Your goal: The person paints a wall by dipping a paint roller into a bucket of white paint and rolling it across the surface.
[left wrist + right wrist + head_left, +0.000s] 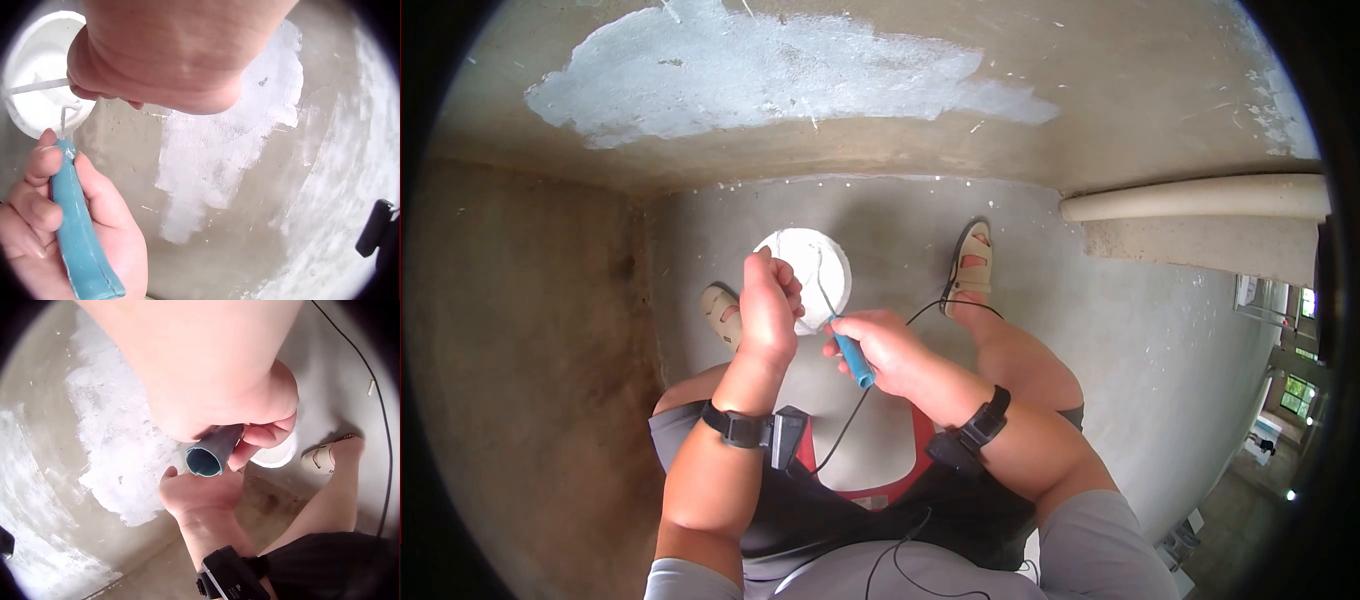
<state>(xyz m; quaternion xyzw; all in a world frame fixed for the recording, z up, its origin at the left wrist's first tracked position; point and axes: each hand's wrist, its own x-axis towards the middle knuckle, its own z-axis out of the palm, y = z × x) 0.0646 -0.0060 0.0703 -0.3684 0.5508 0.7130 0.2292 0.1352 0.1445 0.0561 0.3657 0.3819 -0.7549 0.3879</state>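
In the head view, the right hand grips the blue handle of a tool with a thin metal rod pointing toward the white bucket. The left hand, fingers curled, is over the bucket's near left side. From that left hand, in the left wrist view, a thin white stick extends across the bucket. Just below it is the bent, white-coated end of the tool's rod; whether they touch is unclear. The handle's hollow end faces the right wrist camera.
Beyond the bucket is a wall with a white painted patch. A brown wall stands at left, a pale pipe at right. Sandalled feet flank the bucket on the grey floor. A black cable runs past the right hand.
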